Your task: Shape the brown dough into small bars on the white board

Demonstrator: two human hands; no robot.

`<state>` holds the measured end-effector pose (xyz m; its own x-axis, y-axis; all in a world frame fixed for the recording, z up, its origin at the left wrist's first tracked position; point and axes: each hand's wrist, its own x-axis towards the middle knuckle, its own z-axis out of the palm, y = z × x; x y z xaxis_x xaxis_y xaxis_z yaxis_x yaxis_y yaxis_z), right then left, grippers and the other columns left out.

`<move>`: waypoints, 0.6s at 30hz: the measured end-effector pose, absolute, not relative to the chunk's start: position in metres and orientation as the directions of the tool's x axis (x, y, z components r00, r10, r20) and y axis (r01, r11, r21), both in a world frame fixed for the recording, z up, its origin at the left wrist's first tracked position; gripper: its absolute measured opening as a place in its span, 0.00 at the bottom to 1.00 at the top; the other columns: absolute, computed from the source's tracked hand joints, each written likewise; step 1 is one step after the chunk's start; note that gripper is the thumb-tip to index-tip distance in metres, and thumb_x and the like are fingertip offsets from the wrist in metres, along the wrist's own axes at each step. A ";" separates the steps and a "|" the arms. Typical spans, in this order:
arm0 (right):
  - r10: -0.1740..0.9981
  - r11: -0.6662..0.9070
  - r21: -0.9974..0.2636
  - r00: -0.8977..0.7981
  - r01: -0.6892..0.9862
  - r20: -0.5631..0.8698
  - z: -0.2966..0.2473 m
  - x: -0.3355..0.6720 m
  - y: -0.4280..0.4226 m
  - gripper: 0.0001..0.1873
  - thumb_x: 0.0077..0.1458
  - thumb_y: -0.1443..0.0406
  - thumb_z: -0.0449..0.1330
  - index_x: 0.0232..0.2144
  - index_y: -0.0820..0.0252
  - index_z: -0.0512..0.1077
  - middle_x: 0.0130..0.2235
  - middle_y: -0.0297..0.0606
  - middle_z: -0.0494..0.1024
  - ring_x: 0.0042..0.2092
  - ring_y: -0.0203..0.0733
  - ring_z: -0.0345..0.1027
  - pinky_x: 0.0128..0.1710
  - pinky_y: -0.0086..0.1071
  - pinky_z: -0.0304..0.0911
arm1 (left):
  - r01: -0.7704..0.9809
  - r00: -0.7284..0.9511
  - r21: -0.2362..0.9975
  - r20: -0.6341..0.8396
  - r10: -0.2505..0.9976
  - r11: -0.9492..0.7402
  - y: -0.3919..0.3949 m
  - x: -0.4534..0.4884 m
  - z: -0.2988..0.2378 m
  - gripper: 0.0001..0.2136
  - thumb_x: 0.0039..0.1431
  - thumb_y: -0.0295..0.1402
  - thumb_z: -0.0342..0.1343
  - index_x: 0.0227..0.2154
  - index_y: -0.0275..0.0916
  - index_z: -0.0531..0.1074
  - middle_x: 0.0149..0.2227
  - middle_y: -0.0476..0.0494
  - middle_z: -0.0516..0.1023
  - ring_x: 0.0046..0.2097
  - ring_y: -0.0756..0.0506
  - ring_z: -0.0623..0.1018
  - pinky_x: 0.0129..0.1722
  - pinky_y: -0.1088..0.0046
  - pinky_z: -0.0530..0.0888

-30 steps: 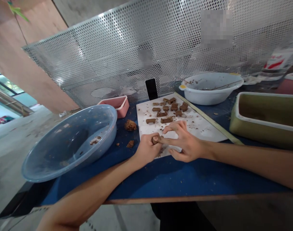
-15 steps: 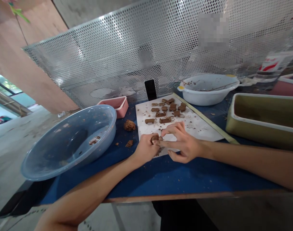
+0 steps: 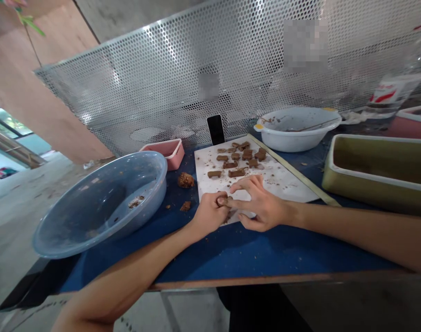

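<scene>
Your blue-topped bench (image 3: pixel 231 256) carries a white sheet (image 3: pixel 212 188) at 12 o'clock, with a pale yellow strip (image 3: pixel 291 169) along its right edge. From your place, a big blue tub (image 3: pixel 93 198) sits at 10, a pink box (image 3: pixel 176 157) and a brown clod (image 3: pixel 185 180) at 11. You have a white basin (image 3: pixel 293 141) at 1 and a green trough (image 3: pixel 363 186) at 2.

White glare streaks on the perforated panel (image 3: pixel 134 106)

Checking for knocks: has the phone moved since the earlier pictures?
No: the phone stands in the same spot by the far edge of the white board.
</scene>
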<state>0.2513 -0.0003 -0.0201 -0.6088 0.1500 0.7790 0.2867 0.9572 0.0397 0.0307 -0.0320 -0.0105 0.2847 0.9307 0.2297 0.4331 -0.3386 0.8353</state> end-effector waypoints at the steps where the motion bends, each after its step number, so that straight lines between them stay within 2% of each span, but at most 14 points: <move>1: 0.164 0.952 0.037 -0.605 0.305 0.779 -0.020 0.251 -0.001 0.40 0.63 0.66 0.60 0.76 0.44 0.61 0.57 0.46 0.69 0.53 0.54 0.63 0.52 0.48 0.56 | 0.432 0.274 0.838 0.229 0.934 -0.333 -0.032 0.031 -0.011 0.12 0.56 0.32 0.54 0.20 0.41 0.58 0.19 0.55 0.62 0.24 0.52 0.61 0.26 0.74 0.57; 4: 0.161 0.943 0.047 -0.574 0.330 0.803 -0.019 0.250 -0.002 0.40 0.63 0.66 0.59 0.76 0.45 0.61 0.56 0.46 0.68 0.53 0.55 0.63 0.51 0.49 0.55 | 0.426 0.252 0.852 0.212 0.944 -0.305 -0.032 0.031 -0.012 0.14 0.58 0.34 0.55 0.20 0.42 0.58 0.18 0.56 0.58 0.23 0.53 0.59 0.24 0.75 0.56; 7: 0.122 0.953 0.076 -0.602 0.293 0.789 -0.020 0.250 -0.002 0.40 0.63 0.66 0.59 0.76 0.47 0.61 0.56 0.46 0.68 0.52 0.54 0.64 0.51 0.48 0.55 | 0.406 0.289 0.859 0.202 0.936 -0.312 -0.032 0.030 -0.014 0.10 0.57 0.32 0.54 0.21 0.40 0.62 0.20 0.54 0.65 0.24 0.52 0.63 0.25 0.75 0.59; 11: 0.176 0.930 0.053 -0.568 0.363 0.804 -0.020 0.251 -0.001 0.39 0.64 0.66 0.59 0.75 0.47 0.62 0.56 0.47 0.68 0.54 0.56 0.65 0.51 0.49 0.54 | 0.462 0.245 0.822 0.242 0.939 -0.333 -0.031 0.031 -0.013 0.15 0.59 0.35 0.56 0.20 0.41 0.58 0.19 0.57 0.56 0.24 0.53 0.56 0.25 0.74 0.55; 15: 0.086 0.961 0.105 -0.636 0.256 0.767 -0.019 0.252 -0.001 0.41 0.64 0.69 0.57 0.77 0.48 0.59 0.53 0.45 0.70 0.52 0.52 0.66 0.49 0.46 0.55 | 0.452 0.309 0.791 0.296 0.904 -0.413 -0.030 0.031 -0.010 0.13 0.60 0.34 0.53 0.21 0.40 0.61 0.20 0.54 0.61 0.26 0.52 0.60 0.27 0.74 0.57; 18: 0.126 0.941 0.098 -0.605 0.323 0.786 -0.020 0.251 -0.001 0.42 0.64 0.68 0.58 0.78 0.47 0.58 0.54 0.46 0.69 0.52 0.53 0.65 0.49 0.47 0.54 | 0.459 0.270 0.806 0.274 0.923 -0.374 -0.030 0.032 -0.009 0.16 0.62 0.36 0.54 0.21 0.41 0.59 0.19 0.55 0.57 0.25 0.53 0.57 0.26 0.73 0.54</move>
